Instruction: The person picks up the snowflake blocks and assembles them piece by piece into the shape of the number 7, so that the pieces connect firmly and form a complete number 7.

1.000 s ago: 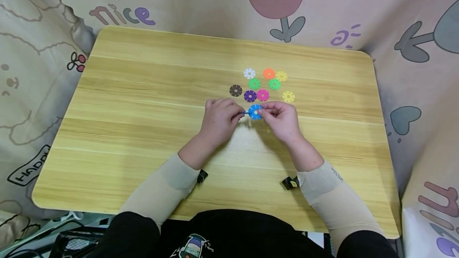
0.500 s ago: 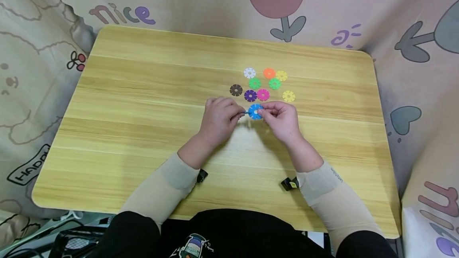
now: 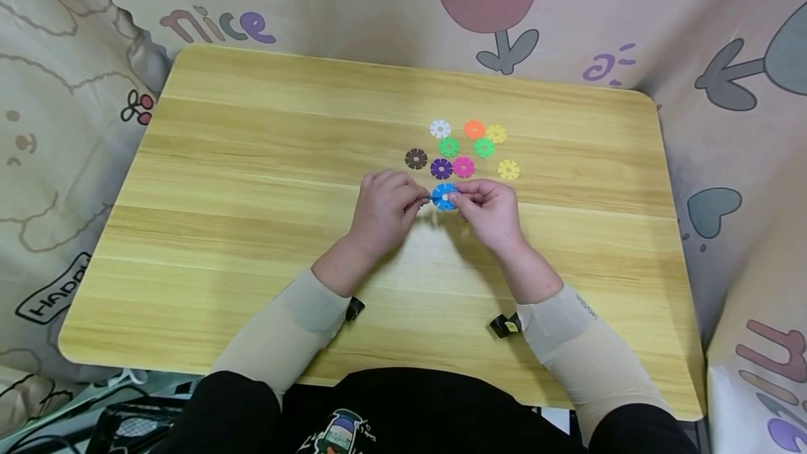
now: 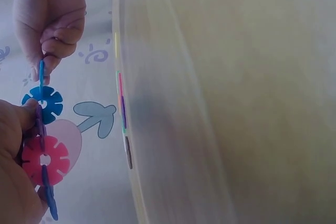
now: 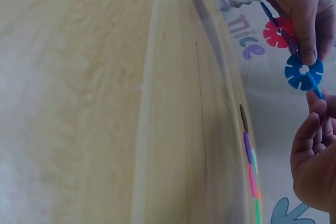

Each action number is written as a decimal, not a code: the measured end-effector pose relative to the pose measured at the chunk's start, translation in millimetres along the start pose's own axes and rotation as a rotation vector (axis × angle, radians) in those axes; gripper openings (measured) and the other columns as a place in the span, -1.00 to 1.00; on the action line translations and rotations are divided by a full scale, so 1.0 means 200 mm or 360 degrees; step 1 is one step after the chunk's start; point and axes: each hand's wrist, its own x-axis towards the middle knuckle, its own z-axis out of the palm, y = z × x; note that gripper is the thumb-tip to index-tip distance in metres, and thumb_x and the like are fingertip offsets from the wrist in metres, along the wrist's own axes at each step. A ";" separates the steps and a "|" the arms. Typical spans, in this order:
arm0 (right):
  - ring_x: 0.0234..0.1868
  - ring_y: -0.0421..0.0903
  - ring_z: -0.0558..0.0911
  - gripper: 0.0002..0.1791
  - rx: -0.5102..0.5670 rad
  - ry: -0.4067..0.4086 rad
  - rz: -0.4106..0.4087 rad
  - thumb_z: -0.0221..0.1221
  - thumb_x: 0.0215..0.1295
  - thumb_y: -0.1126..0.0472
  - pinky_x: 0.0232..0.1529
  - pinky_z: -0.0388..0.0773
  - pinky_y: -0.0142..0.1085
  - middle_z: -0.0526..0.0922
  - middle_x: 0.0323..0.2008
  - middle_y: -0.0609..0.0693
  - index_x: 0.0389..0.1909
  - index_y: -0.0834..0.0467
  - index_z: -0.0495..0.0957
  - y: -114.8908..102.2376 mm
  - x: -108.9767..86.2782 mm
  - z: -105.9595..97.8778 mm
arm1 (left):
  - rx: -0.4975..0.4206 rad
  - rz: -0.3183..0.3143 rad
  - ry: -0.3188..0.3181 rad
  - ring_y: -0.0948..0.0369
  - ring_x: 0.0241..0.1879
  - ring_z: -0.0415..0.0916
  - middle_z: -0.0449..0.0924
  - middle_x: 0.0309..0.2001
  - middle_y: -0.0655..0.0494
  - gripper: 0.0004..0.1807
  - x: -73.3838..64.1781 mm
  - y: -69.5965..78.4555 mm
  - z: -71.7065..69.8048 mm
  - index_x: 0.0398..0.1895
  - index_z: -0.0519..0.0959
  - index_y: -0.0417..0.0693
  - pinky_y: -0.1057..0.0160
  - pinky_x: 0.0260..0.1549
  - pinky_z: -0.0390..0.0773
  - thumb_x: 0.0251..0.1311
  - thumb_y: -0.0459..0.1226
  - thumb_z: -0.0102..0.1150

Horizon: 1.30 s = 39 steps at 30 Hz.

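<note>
Left hand (image 3: 386, 210), centre of the head view: thumb and fingers pinching a chain of slotted discs (image 4: 56, 149) (blue, purple and pink among them), lower left in the left wrist view. Right hand (image 3: 492, 213), right of centre: thumb and forefinger pinching a blue disc (image 3: 439, 194), overlapping the chain's end. Nine loose discs (image 3: 454, 150): flat on the wooden table (image 3: 252, 160), upper centre.
</note>
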 end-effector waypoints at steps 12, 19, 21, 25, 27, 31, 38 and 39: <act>-0.54 -0.18 0.66 -0.87 0.0014 -0.0007 -0.0022 0.34 0.26 0.59 -0.46 0.64 -0.42 0.77 -0.42 0.19 -0.18 0.54 0.68 -0.01 0.01 0.00 | -0.0018 0.0022 0.0036 0.03 -0.16 0.65 0.74 -0.26 0.06 -0.92 0.00 0.00 0.02 -0.22 0.82 -0.09 -0.06 -0.03 0.50 0.35 -0.28 0.41; -0.48 -0.18 0.64 -0.80 0.0006 -0.0117 -0.0092 0.30 0.29 0.59 -0.40 0.60 -0.44 0.75 -0.41 0.07 -0.07 0.50 0.68 -0.01 0.02 -0.03 | 0.0008 -0.0026 -0.0018 0.10 -0.25 0.69 0.75 -0.27 0.11 -0.91 0.00 0.02 0.02 -0.20 0.83 -0.06 -0.02 -0.04 0.47 0.31 -0.25 0.46; -0.44 -0.22 0.62 -0.73 0.0007 -0.0142 -0.0099 0.29 0.29 0.60 -0.36 0.58 -0.46 0.72 -0.40 0.03 0.00 0.49 0.67 0.00 0.02 -0.03 | 0.0010 -0.0042 -0.0033 0.13 -0.26 0.69 0.75 -0.27 0.11 -0.90 0.00 0.02 0.02 -0.19 0.83 -0.06 -0.01 -0.04 0.46 0.30 -0.25 0.47; -0.39 -0.25 0.59 -0.63 0.0015 -0.0177 -0.0077 0.28 0.29 0.61 -0.31 0.56 -0.47 0.66 -0.38 0.01 0.12 0.49 0.61 0.00 0.02 -0.03 | -0.0004 -0.0066 -0.0068 0.17 -0.29 0.67 0.75 -0.31 0.13 -0.89 0.00 0.03 0.02 -0.20 0.82 -0.07 0.00 -0.04 0.45 0.28 -0.24 0.49; -0.39 -0.24 0.59 -0.61 0.0018 -0.0183 -0.0066 0.26 0.30 0.61 -0.31 0.56 -0.47 0.64 -0.39 0.05 0.16 0.48 0.60 0.00 0.01 -0.02 | -0.0009 -0.0078 -0.0097 0.19 -0.31 0.66 0.75 -0.32 0.15 -0.89 0.00 0.04 0.02 -0.21 0.83 -0.06 0.01 -0.04 0.44 0.27 -0.24 0.50; -0.40 -0.22 0.60 -0.59 0.0024 -0.0171 -0.0048 0.23 0.33 0.62 -0.31 0.58 -0.45 0.62 -0.39 0.17 0.19 0.46 0.60 -0.01 0.01 -0.02 | -0.0001 -0.0096 -0.0152 0.21 -0.31 0.66 0.76 -0.33 0.16 -0.87 0.00 0.05 0.02 -0.19 0.83 -0.05 0.02 -0.02 0.44 0.26 -0.22 0.51; -0.39 -0.18 0.68 -0.72 -0.0021 -0.0085 -0.0018 0.28 0.30 0.60 -0.26 0.65 -0.43 0.71 -0.31 0.33 0.03 0.50 0.63 -0.01 0.02 -0.02 | -0.0010 -0.0105 -0.0213 0.20 -0.32 0.69 0.79 -0.33 0.15 -0.82 0.00 0.07 0.03 -0.17 0.82 -0.06 0.02 -0.05 0.49 0.24 -0.19 0.54; -0.39 -0.17 0.68 -0.75 -0.0016 -0.0080 -0.0010 0.29 0.30 0.59 -0.26 0.66 -0.43 0.71 -0.31 0.33 0.00 0.50 0.64 -0.01 0.02 -0.02 | -0.0017 -0.0107 -0.0224 0.21 -0.32 0.69 0.79 -0.33 0.16 -0.81 0.00 0.07 0.03 -0.16 0.82 -0.06 0.03 -0.07 0.50 0.25 -0.17 0.53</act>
